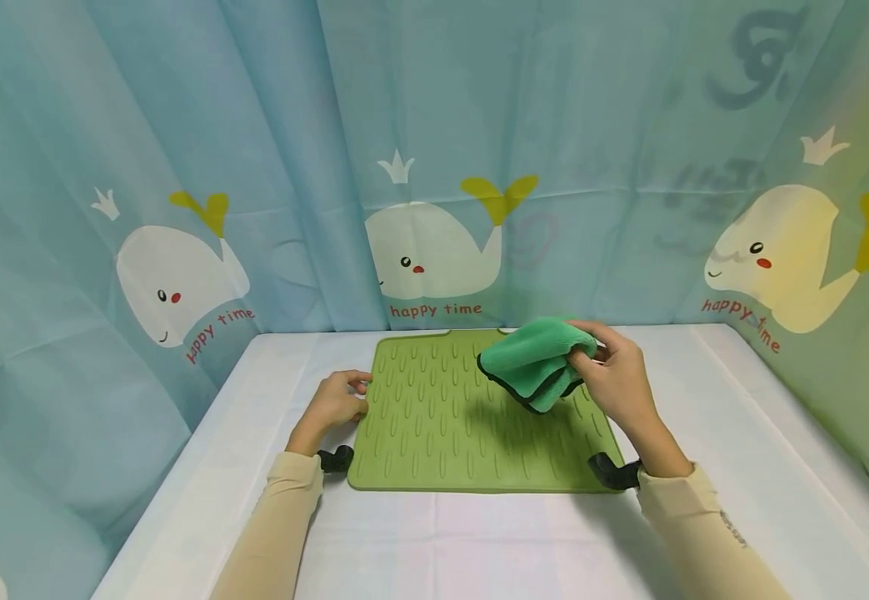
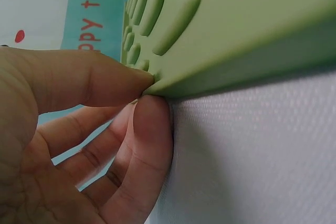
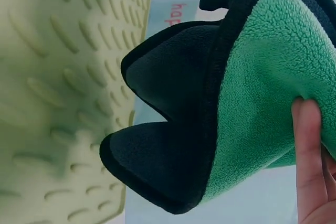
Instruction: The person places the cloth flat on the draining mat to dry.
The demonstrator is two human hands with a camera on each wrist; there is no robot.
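Note:
A green ridged silicone mat [image 1: 434,433] lies flat on the white table. My left hand [image 1: 337,402] is at the mat's left edge; in the left wrist view the thumb [image 2: 94,77] and a fingertip pinch that edge. Above the mat's right side, my right hand [image 1: 617,371] grips a folded green cloth [image 1: 535,358] with dark edging. The right wrist view shows the cloth [image 3: 262,87] hanging apart from the mat, its dark grey underside and a small black loop visible. Part of the right hand lies outside that view.
Behind the white tabletop [image 1: 434,542] hangs a light blue curtain [image 1: 599,250] printed with white whales, and it also encloses both sides. Black straps [image 1: 617,473] sit at both wrists, over beige sleeves.

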